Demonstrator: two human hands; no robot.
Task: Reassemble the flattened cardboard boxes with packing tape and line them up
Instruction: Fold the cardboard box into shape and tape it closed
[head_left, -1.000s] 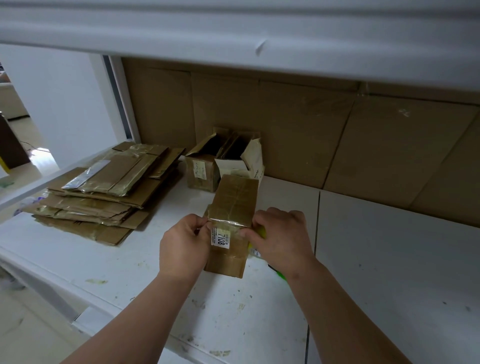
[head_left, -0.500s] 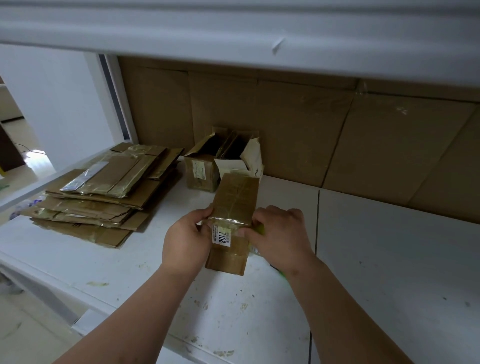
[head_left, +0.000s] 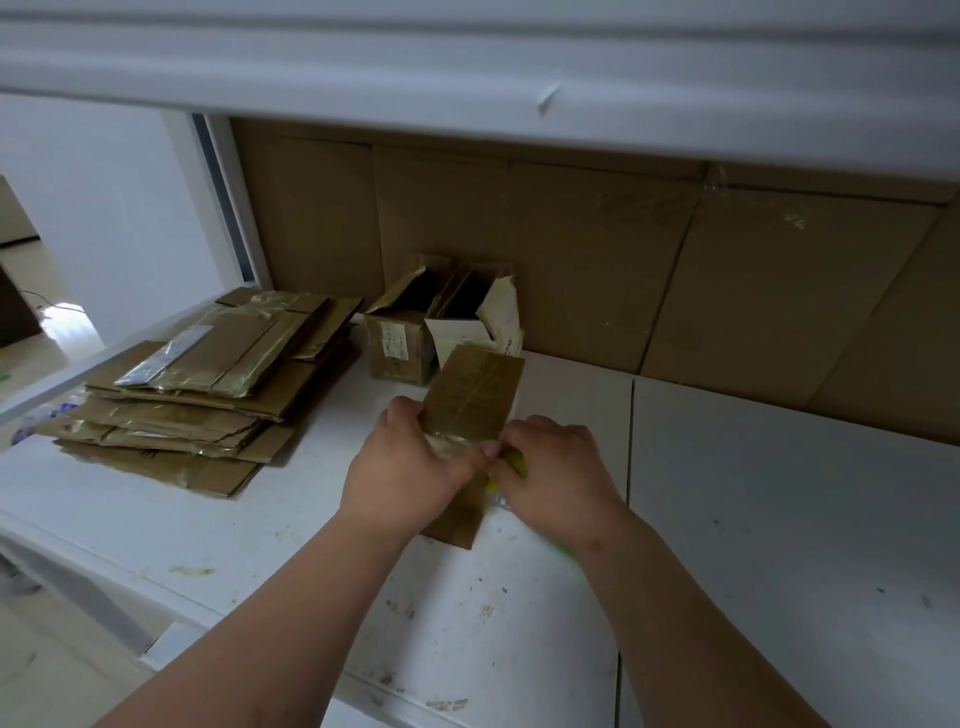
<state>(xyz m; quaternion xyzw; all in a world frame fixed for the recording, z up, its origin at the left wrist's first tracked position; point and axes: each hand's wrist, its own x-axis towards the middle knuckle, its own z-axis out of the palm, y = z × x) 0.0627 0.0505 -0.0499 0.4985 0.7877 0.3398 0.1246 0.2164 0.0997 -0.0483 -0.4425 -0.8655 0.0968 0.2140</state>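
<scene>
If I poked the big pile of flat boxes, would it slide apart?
Probably a bit. The flattened boxes lie unevenly, edges sticking out, and glossy tape covers them, so the top ones may slip. Being flat cardboard, they likely bend when lifted.

left hand (head_left: 410, 478) gripping, right hand (head_left: 558, 475) pinching

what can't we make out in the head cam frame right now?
- White label on the cardboard box: head view, covered by the left hand.
- Green-yellow object by the right hand: head view, mostly behind the hand, blurred; cannot tell what it is.
- Print on the label of the open box at the back: too small.
- Lower sheets of the flattened cardboard stack: buried under upper ones.
</scene>
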